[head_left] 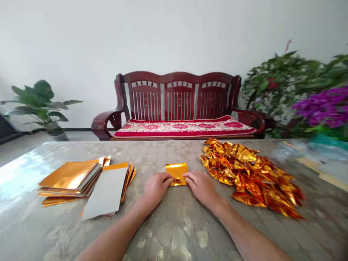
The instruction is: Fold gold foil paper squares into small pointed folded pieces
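A small piece of shiny gold foil paper (pixel 177 169), folded into a near square, lies on the table in front of me. My left hand (pixel 157 185) grips its lower left edge, thumb and fingers pressed together. At the opposite edge, my right hand (pixel 202 186) has its bent fingers on the paper; the thumb is mostly hidden. A crease or fold line runs across the sheet between the hands. To the right spreads a heap of folded gold foil pieces (pixel 244 170). Stacks of flat foil sheets lie on the left, one gold side up (pixel 72 174), the other showing a grey-white back (pixel 107 190).
The stone-patterned table (pixel 174 232) reaches toward a dark red wooden bench (pixel 179 94) with a red and white cushion (pixel 182 127). Clear plastic and papers (pixel 323 159) lie at the table's right edge. Potted plants (pixel 43 103) and purple flowers (pixel 323 107) stand beyond.
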### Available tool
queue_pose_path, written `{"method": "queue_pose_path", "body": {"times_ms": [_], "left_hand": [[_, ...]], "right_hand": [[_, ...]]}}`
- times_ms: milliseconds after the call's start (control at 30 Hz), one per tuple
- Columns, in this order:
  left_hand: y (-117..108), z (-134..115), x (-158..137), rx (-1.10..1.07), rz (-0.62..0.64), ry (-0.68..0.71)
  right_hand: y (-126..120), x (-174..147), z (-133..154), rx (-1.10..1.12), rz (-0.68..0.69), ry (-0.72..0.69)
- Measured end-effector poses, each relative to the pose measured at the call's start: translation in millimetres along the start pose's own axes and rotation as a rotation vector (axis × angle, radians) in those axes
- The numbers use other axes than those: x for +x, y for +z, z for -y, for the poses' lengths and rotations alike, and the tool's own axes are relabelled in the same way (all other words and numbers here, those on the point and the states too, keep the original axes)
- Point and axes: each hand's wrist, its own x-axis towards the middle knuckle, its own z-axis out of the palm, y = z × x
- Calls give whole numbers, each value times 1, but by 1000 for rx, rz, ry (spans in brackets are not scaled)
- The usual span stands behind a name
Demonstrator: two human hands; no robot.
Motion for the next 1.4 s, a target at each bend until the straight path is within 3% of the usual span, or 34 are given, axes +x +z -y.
{"method": "queue_pose_path", "body": {"times_ms": [267,633,1033,1167,1267,1400], "left_hand": [[2,-3,4,78,-39,-62],[0,-6,5,114,-23,-106],[0,-7,3,225,-32,-54],[0,-6,2,255,-60,21],[-1,-5,1,278,-106,153],[1,-10,-8,320,13,368]], "right_hand": [[2,5,3,37,-18,68],[1,5,5,17,-19,58],[3,5,5,-56,-7,27],[3,5,6,-89,1,31],[1,4,7,-125,-23,23],[-1,0,16,-217,-83,-70]]}}
